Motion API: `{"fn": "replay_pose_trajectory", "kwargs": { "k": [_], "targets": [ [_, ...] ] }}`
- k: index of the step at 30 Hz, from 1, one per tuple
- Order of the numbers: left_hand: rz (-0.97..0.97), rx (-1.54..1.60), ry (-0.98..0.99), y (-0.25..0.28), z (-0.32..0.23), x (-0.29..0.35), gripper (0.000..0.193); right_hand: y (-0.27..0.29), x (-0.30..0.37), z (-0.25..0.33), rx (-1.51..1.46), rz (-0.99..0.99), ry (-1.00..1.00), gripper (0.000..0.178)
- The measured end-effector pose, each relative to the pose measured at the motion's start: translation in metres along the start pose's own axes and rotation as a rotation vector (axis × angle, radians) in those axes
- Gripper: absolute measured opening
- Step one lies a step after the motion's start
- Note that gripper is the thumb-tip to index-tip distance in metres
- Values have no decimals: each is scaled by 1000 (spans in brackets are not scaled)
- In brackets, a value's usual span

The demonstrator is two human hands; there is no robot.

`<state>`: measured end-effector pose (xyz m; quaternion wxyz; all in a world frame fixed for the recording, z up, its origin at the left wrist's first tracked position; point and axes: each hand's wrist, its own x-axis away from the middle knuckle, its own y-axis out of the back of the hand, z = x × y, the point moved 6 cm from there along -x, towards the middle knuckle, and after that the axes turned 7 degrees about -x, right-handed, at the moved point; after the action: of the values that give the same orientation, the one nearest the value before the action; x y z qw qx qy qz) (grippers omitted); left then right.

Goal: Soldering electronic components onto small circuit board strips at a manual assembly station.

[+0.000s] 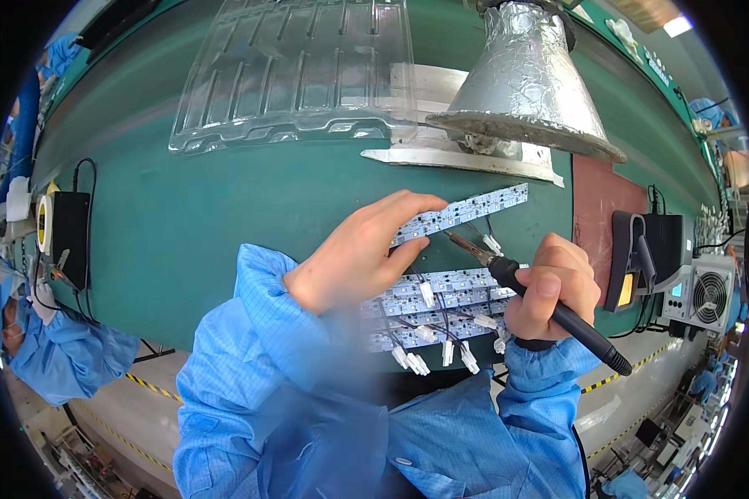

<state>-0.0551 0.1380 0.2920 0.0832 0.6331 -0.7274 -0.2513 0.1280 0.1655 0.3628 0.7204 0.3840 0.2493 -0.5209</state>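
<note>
Green work mat (191,224) spans the bench. Both forearms in blue anti-static sleeves come in from the near edge.

Left hand (354,254): fingers together, curled over the left end of a long white LED strip board (462,213), thumb beneath, pinching it. The strip runs up and to the right, its far end near the base of the hood, and it looks lifted off the mat at a slant.

Right hand (555,287): fingers wrapped tight round a black-handled soldering iron (558,312), held like a pen. The metal tip points up-left and sits just under the held strip, close to where thin dark wires with a small white plug connector (493,244) hang from it. Whether tip and board actually touch, I cannot tell.

Near the hands, between them: a stack of similar white LED strip boards with wired white connectors (437,316), lying side by side.

Judged step: soldering a wire lead to the held strip. The next move likely calls for a steady tip on the pad while the left hand keeps the board from shifting.

Far side: a foil-wrapped cone fume hood (524,83) and a clear plastic moulded tray (295,71). Right: a black iron stand with yellow sponge (628,266) and a grey fan unit (707,291). Left: a black box with cable (71,237).
</note>
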Motion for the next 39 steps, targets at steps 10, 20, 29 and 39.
{"fn": "replay_pose_trajectory", "kwargs": {
  "k": [10, 20, 29, 39],
  "targets": [
    [-8, -13, -7, 1, 1, 2, 40, -6, 0, -2, -6, 13, 6, 28],
    [0, -14, 2, 0, 0, 2, 39, -6, -1, -3, -19, 10, 7, 29],
    [-27, -21, -35, 0, 0, 2, 39, -6, -3, -3, -29, 33, 11, 29],
    [-7, -9, -12, 0, -1, 1, 39, -6, -5, -2, -46, 61, 25, 27]
  ]
}}
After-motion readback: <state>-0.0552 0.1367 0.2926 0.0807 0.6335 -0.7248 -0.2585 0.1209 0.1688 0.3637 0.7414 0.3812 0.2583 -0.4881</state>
